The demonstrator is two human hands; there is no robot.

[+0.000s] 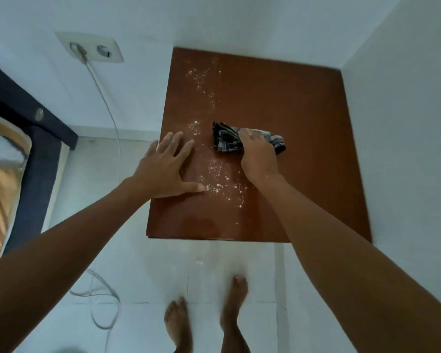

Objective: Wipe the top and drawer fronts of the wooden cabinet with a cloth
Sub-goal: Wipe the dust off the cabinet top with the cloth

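- I look straight down from my head camera at the brown top of a wooden cabinet [278, 103], which sits in a white corner, walls along its 12 o'clock and 3 o'clock edges.
- My right hand [257, 154] is near the middle of the top, fingers curled over and gripping a bunched dark checked cloth [225, 137], pressing it against the wood.
- The cloth sticks out from under the hand toward 9 o'clock, and a smaller fold shows at 3 o'clock of the knuckles.
- My left hand [167, 165] lies flat at the cabinet's 9 o'clock edge, fingers straight and spread, thumb pointing toward 3 o'clock; it holds nothing.
- White powder [219, 179] is scattered on the wood between my hands, with a thinner trail running toward 12 o'clock.
- The drawer fronts are out of sight from this angle.
- At 6 o'clock my bare feet [233, 301] stand on pale floor tiles.
- At 10 o'clock a wall socket [105, 50] holds a plug, and its white cable [107, 103] drops to the floor.
- A dark bed frame [36, 138] fills the 9 o'clock edge.
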